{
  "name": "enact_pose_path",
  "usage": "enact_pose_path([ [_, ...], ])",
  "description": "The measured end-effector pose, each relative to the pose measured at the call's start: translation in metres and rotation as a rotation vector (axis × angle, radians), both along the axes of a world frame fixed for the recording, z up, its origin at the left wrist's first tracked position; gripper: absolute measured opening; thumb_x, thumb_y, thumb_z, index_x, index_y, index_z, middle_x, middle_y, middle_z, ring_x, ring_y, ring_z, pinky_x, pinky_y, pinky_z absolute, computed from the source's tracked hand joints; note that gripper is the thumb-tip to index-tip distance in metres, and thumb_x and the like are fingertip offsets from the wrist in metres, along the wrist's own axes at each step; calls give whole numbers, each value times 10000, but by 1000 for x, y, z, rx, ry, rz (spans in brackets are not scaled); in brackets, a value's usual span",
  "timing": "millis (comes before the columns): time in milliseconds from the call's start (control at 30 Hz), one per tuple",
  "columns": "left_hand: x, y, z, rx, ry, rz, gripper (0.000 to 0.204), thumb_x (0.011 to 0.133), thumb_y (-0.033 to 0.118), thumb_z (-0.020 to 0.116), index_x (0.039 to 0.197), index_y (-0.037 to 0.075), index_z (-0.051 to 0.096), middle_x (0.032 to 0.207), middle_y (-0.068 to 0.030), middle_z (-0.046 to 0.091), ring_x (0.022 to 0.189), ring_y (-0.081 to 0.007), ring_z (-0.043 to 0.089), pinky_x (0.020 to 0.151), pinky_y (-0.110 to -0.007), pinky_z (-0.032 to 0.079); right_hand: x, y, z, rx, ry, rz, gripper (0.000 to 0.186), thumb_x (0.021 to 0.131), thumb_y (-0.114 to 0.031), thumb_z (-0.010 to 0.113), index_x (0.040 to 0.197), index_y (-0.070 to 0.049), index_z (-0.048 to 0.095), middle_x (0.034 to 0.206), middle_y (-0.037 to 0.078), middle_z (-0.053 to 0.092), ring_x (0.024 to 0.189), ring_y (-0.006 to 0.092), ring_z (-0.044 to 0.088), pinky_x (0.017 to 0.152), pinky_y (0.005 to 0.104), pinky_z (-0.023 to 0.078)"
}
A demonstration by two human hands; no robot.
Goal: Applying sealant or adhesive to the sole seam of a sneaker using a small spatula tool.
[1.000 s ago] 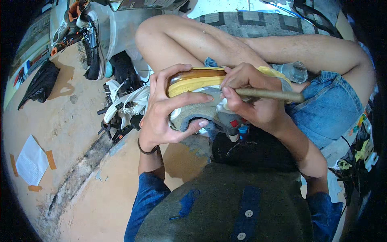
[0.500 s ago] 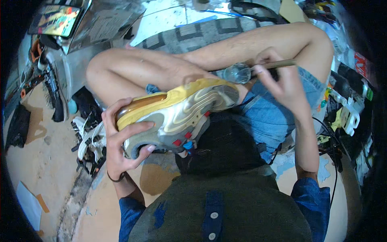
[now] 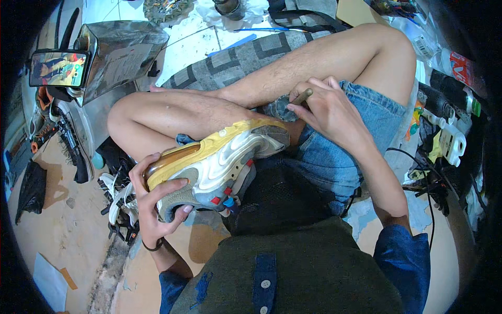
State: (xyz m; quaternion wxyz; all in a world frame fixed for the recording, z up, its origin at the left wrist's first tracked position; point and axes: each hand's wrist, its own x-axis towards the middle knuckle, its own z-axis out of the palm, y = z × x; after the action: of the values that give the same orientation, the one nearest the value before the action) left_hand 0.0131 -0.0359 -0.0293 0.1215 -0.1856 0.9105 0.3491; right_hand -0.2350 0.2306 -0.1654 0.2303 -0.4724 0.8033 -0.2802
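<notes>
- While I'm watching from afar, the right hand (image 3: pixel 328 112) has left the shoe (image 3: pixel 219 162) for the clear cup (image 3: pixel 280 109), brown stick (image 3: pixel 303 96) pinched, tip hidden.
- Left hand (image 3: pixel 150 201) still curled round the heel (image 3: pixel 168 200), by the crossed legs (image 3: pixel 183 112), so shoe work looks paused.

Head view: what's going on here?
A person sits cross-legged, the left hand gripping a yellow-soled sneaker at its heel, on its side above the lap. The right hand, away from the sneaker, pinches a thin stick-like tool over a clear container; its tip is hidden. Another shoe lies off to the left.
</notes>
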Motion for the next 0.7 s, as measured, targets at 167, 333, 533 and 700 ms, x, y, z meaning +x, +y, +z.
enact_pose_path([
  [167,1,1,0,3,16,0,452,555,319,814,968,142,763,1337,-222,457,1255,-386,418,1061,-488,335,-9,4,-4,15,-49,-21,151,871,-152,687,876,-9,638,899,79,646,830,233,602,791,365,427],
  [333,4,3,-1,-20,39,5,448,556,321,807,970,153,768,1329,-215,479,1240,-377,421,1060,-483,327,-16,4,21,10,-440,-375,195,929,-180,657,882,10,650,773,87,614,718,170,580,698,305,456],
  [533,9,1,0,-31,66,-2,440,564,326,796,973,164,771,1319,-206,502,1227,-371,422,1060,-475,299,-20,13,29,-443,-822,-480,146,981,-136,598,979,10,591,822,7,557,737,91,529,677,236,443],
  [700,12,1,4,-56,84,-35,425,589,319,808,993,193,768,1313,-183,518,1204,-362,451,1048,-478,308,-1,12,19,-343,-469,-508,170,958,-147,636,964,20,602,812,42,616,696,122,571,635,276,461],
])
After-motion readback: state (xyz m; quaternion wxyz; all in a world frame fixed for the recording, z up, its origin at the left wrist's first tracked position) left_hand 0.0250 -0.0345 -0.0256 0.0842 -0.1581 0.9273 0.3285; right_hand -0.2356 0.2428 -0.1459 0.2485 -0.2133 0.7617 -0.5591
